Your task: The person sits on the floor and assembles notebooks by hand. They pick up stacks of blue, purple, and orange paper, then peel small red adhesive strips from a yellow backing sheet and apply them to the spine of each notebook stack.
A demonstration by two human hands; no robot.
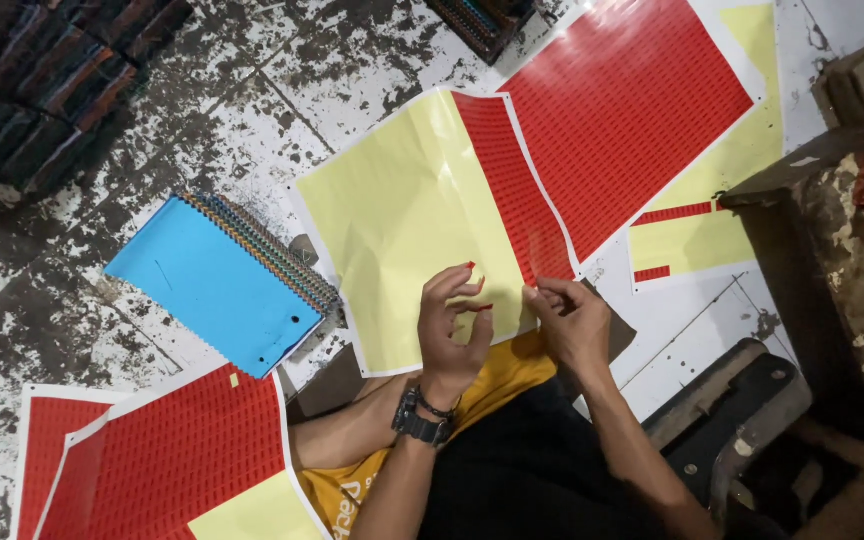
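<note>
Small red sticker (483, 307) pinched at the tips of our left hand (452, 325), thumb and forefinger nearly closed on it, the other fingers curled loosely above; a second speck of red sits at a raised fingertip, too small to say how it clings. The sticker is held just above the lower edge of the big yellow sheet (402, 220), close in front of our body.

Our right hand (570, 318) is just beside the left, fingertips drawn together at the bottom corner of the red strip (512, 190) left on that sheet; the pinch looks closed on the strip's edge, though we cannot tell for certain whether it grips the strip or only a sticker from it.

The yellow sheet lies flat on the floor, mostly peeled bare, red remaining along its right side only; black watch and band (422, 420) on the left wrist; yellow shirt (507, 375) showing below the hands.

Further out: a full red sticker sheet (632, 110) lies to the upper right, overlapping a mostly bare yellow one (722, 180) with a few short red strips left; a stack of spiral notebooks (227, 285) with a blue cover on top sits left of the yellow sheet, touching its edge; more red sheets (162, 455) at lower left, one with a yellow corner peeled clean; the floor (192, 120) is white, heavily scuffed and blotched dark; a dark wooden stool or bench (822, 240) stands at right.
</note>
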